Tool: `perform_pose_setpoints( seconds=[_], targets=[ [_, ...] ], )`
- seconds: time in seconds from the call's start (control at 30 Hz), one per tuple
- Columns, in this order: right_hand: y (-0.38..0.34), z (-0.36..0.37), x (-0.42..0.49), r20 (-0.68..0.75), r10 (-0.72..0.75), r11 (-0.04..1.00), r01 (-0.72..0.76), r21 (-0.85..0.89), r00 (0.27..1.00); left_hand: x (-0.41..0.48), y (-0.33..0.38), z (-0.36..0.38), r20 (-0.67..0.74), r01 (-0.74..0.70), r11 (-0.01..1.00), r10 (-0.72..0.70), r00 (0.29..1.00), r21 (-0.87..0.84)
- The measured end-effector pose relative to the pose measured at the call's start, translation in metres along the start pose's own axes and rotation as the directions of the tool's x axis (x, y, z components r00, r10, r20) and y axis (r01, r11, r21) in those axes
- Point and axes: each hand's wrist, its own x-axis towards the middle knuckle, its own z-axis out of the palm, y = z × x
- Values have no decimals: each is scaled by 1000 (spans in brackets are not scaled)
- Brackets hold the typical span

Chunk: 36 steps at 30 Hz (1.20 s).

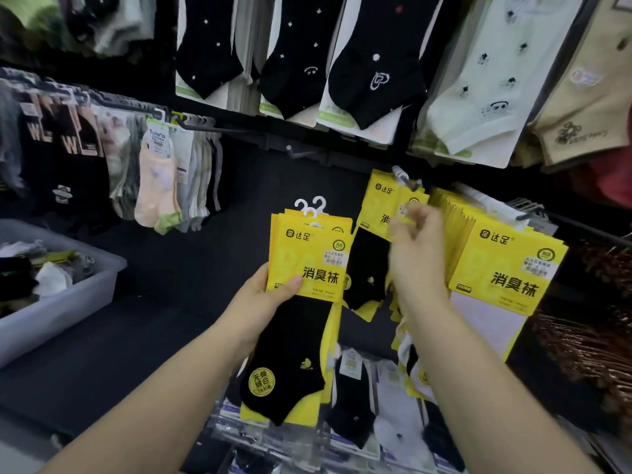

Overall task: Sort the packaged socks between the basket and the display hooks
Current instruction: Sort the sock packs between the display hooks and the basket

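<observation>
Snagging on the hook [410,183] at 1 o'clock is risked; packs [309,265] are pinched by the left hand [270,295], grip of the right hand [413,258] can't be told, too blurred.

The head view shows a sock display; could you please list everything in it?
Yellow-carded black sock packs: several, yellow and black, held at centre.
Hanging yellow-carded packs: several, yellow, centre hook.
Stacked yellow-carded packs: many, yellow, right hook.
Black patterned socks: three, black, top row.
Cream patterned socks: one front, cream, top right.
Peach sock pack: one, peach and green, left hook.
Grey plastic basket: one, grey, left, holding loose socks.
Left hand: grips the held packs.
Right hand: at the centre hook's packs; grip blurred.
</observation>
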Motion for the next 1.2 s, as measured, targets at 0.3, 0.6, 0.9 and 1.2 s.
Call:
perform_pose_setpoints(
  seconds=[0.3,0.6,0.9,1.2],
  targets=[
    [7,-10,-16,318,76,996,-61,-59,945,1,-19,24,61,-21,998,25,998,-61],
    [13,-21,-10,360,133,989,-149,16,923,4,-24,31,39,-1,994,6,999,-106],
    [15,-4,-12,206,212,953,-249,174,955,13,-17,33,-91,-153,984,161,983,96],
    [0,-5,15,-112,34,995,-23,96,993,16,-3,18,-192,-207,968,232,954,140]
  ],
)
